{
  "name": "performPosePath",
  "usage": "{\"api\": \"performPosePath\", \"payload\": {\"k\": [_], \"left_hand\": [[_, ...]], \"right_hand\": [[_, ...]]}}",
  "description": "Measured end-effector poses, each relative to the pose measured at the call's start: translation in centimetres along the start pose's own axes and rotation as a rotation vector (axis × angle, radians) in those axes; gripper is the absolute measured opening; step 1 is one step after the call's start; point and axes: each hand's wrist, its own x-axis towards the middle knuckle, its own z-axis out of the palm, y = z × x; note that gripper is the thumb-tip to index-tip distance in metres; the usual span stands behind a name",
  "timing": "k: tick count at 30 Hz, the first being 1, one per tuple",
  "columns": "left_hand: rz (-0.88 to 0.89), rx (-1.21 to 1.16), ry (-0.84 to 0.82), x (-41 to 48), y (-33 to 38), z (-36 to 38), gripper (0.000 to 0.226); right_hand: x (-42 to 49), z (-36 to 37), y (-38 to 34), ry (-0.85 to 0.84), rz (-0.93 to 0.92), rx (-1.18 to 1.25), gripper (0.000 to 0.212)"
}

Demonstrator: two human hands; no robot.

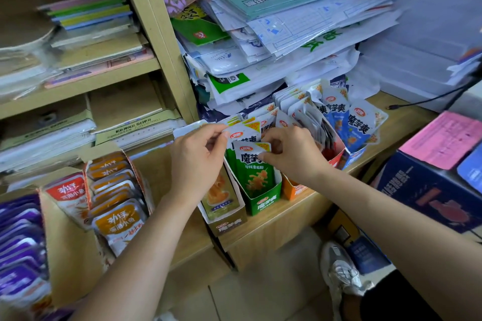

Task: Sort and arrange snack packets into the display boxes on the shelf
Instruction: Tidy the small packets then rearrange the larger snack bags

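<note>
Centre of frame: green box (264, 202) stands on the shelf (276, 225), close to its front edge, between olive box (224, 216) to the left and orange box (292, 190) to the right. The left hand (198, 161) pinches the top edges of the rear packets in the green box, fingers curled over them. The right hand (293, 155) grasps the front packet (254, 164) by its upper right corner, thumb against fingers. That packet sits inside the green box at the front of the row, but its top stands proud and slightly skewed, so I judge it not fully seated. Risks: letting go now could leave it riding high, and it may tip forward over the box's low front lip. Pressing down hard with both hands could slide the light card box toward the shelf edge. The olive box looks right at the edge already, and a nudge from the left wrist could push it off. Loose packets (300, 112) behind the right hand lean toward it; a knuckle brushing them could spill them into the wrong row. The paper pile (287, 34), upper centre, slumps above the boxes, so a bump could bring sheets down.
</note>
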Motion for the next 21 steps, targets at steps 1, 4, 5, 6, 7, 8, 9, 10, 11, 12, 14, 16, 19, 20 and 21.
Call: {"api": "performPosePath", "payload": {"k": [1,4,5,6,7,8,9,10,11,12,14,16,19,20,21], "left_hand": [[0.009,0.000,0.017,0.1,0.0,-0.1,0.011],[0.054,0.022,0.045,0.5,-0.1,-0.5,0.009],[0.060,0.051,0.039,0.6,-0.3,-0.6,0.008],[0.058,0.097,0.024,0.7,-0.5,-0.6,0.007],[0.051,0.146,0.002,0.7,-0.8,-0.5,0.007],[0.045,0.184,-0.023,0.8,-1.1,-0.4,0.011],[0.043,0.204,-0.041,0.7,-1.4,-0.3,0.015],[0.042,0.213,-0.048,0.7,-1.6,-0.2,0.017],[0.039,0.212,-0.049,0.7,-1.8,-0.2,0.017],[0.036,0.206,-0.054,0.6,-1.8,-0.2,0.019],[0.030,0.200,-0.104,0.6,-1.9,-0.1,0.029],[0.036,0.258,-0.181,0.6,-1.9,0.0,0.042],[0.046,0.366,-0.227,0.7,-1.8,0.4,0.041],[0.042,0.383,-0.212,0.7,-1.7,0.5,0.037],[0.040,0.393,-0.193,0.7,-1.5,0.6,0.032]], "right_hand": [[0.3,0.2,-0.1,0.021,0.004,0.025,0.017],[1.3,0.6,-0.4,0.105,-0.005,0.103,0.010],[1.5,0.9,-0.4,0.123,-0.031,0.095,0.009],[1.7,1.2,-0.5,0.123,-0.070,0.059,0.010],[1.7,1.6,-0.5,0.113,-0.109,0.009,0.013],[1.7,1.9,-0.5,0.100,-0.141,-0.039,0.018],[1.7,2.2,-0.3,0.086,-0.163,-0.077,0.023],[1.7,2.3,-0.1,0.079,-0.175,-0.103,0.026],[1.7,2.4,0.0,0.084,-0.178,-0.118,0.029],[1.6,2.3,0.1,0.091,-0.172,-0.125,0.032],[1.3,2.1,0.1,0.107,-0.162,-0.126,0.038],[0.9,1.8,-0.1,0.108,-0.148,-0.120,0.043],[-0.1,1.4,-0.6,0.070,-0.125,-0.112,0.053],[-0.5,1.2,-0.6,0.051,-0.116,-0.109,0.058],[-1.1,1.0,-0.7,0.038,-0.117,-0.110,0.061]]}}
